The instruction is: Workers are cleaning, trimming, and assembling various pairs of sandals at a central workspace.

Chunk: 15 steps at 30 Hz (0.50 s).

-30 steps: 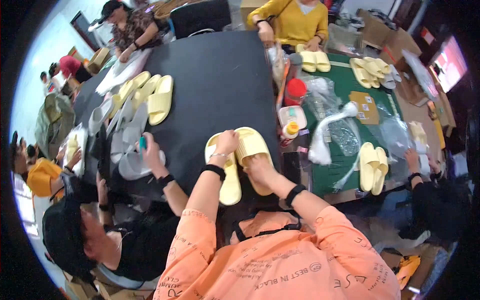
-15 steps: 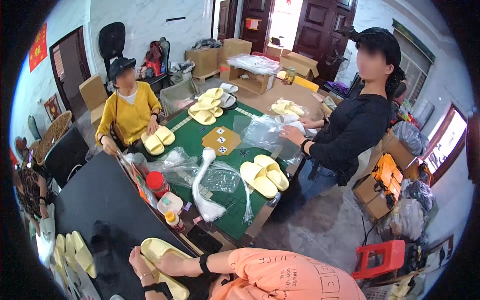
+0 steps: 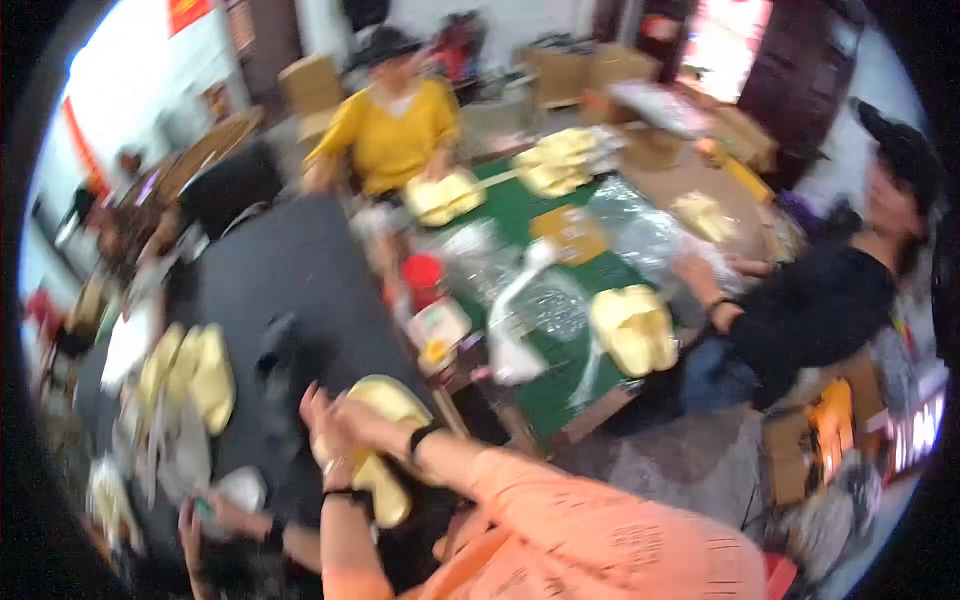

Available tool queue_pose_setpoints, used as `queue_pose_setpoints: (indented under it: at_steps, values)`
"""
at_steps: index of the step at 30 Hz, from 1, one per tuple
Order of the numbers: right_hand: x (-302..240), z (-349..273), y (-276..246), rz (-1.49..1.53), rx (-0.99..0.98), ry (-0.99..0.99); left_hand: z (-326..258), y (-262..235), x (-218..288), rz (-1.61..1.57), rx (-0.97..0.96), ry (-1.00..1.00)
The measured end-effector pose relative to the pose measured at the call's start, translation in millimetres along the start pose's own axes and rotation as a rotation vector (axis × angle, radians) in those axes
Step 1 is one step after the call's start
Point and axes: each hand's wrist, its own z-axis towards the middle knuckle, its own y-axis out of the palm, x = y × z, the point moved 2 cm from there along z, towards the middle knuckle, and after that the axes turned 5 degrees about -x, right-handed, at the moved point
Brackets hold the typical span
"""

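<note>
The picture is blurred by motion. My left hand (image 3: pixel 322 430) and my right hand (image 3: pixel 362 415) come together over a pair of pale yellow slippers (image 3: pixel 380 445) at the near edge of a black table (image 3: pixel 290 290). Both hands seem to hold the slippers; the blur hides the fingers. A black band sits on each wrist, and my sleeves are orange.
More yellow slippers (image 3: pixel 195 375) lie at the table's left. A green table (image 3: pixel 560 300) carries clear plastic bags, a red-capped bottle (image 3: pixel 425 275) and another yellow slipper pair (image 3: pixel 633 328). A person in yellow (image 3: pixel 395 130) sits behind, a person in black (image 3: pixel 810 300) at right.
The camera has swung back left and down between frames. My hands stay on the yellow slippers throughout; the black table fills more of the view again.
</note>
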Motion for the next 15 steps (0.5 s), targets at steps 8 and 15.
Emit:
queue_pose_setpoints:
  at_steps: [8, 15]
  values:
    - [-12, -7, 10, 0.941, 0.030, 0.367, 21, -51, -35, 0.181, 0.081, 0.055]
    - [-37, -9, -12, 0.158, -0.087, 0.267, 24, -63, -42, 0.182, 0.022, 0.089]
